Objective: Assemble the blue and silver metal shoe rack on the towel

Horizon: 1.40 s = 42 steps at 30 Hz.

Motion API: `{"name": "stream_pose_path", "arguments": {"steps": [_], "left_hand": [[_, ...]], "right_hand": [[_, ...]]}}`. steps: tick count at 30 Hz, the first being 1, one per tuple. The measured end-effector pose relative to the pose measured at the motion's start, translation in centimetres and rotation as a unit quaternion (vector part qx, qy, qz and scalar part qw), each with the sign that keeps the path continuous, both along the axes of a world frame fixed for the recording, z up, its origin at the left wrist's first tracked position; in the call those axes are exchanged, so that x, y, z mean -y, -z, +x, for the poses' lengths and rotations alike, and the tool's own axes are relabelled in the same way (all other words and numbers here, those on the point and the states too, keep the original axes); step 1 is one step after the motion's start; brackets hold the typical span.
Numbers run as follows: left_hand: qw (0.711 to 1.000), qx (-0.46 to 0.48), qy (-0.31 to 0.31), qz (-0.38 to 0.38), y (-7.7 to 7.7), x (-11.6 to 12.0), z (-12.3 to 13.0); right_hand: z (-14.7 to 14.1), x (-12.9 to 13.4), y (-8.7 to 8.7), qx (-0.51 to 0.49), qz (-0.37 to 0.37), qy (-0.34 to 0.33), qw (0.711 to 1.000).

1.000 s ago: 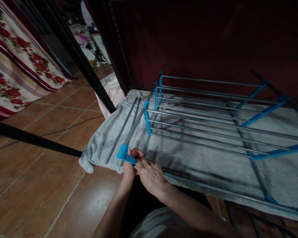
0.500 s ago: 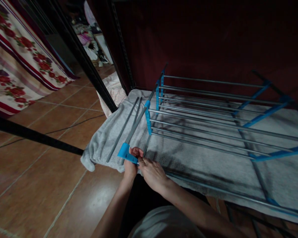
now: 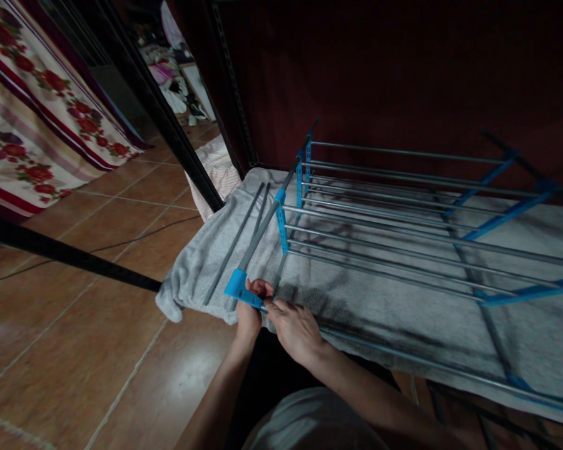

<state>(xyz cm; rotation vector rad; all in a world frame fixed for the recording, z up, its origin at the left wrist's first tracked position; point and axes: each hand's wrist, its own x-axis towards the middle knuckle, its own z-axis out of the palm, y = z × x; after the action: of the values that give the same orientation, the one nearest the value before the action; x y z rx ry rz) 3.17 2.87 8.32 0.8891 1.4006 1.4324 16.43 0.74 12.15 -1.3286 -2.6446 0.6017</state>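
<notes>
A floral curtain hangs at far left above a tiled floor, where a black cable lies. To its right, two loose rods rest on a grey blanket, partly behind a grey pole capped at its near end by a blue bracket. The person's left hand cups that bracket from below, fingers curled up around its far side. Just to the right, the right hand is nearly closed, thumb and fingertips pinching a metal rod at the bracket's right end; the hand hides the rod beyond. Compared with a second earlier, a little more bright metal shows between bracket and right fingertips, while both hands keep the same grip. Farther right, the blue-and-grey rack spans the blanket before a dark red panel, with a long near rail along the blanket's near edge, right of the hands.
</notes>
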Motion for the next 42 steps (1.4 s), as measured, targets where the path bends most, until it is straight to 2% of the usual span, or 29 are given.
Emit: {"name": "stream_pose_path", "arguments": {"steps": [11,17,24,30,37,42], "left_hand": [[0.999,0.045,0.012,-0.013,0.1,-0.3,0.1],[0.999,0.043,0.002,-0.001,-0.1,-0.2,0.3],[0.998,0.052,0.016,-0.01,-0.2,-0.2,0.3],[0.999,0.036,0.009,-0.003,0.2,-0.2,0.1],[0.998,0.039,0.051,0.029,-1.0,-0.3,0.3],[0.993,0.027,0.099,0.05,-1.2,-0.3,0.1]], "right_hand": [[0.1,-0.9,-0.2,-0.043,-0.058,-0.001,0.997],[0.0,-0.7,0.2,-0.018,-0.03,-0.002,0.999],[-0.2,-0.9,0.1,-0.037,-0.045,0.002,0.998],[0.2,0.1,-0.1,-0.004,0.015,0.021,1.0],[3.2,1.9,-0.1,0.039,0.028,0.09,0.995],[3.7,2.3,0.3,0.057,0.017,0.096,0.994]]}}
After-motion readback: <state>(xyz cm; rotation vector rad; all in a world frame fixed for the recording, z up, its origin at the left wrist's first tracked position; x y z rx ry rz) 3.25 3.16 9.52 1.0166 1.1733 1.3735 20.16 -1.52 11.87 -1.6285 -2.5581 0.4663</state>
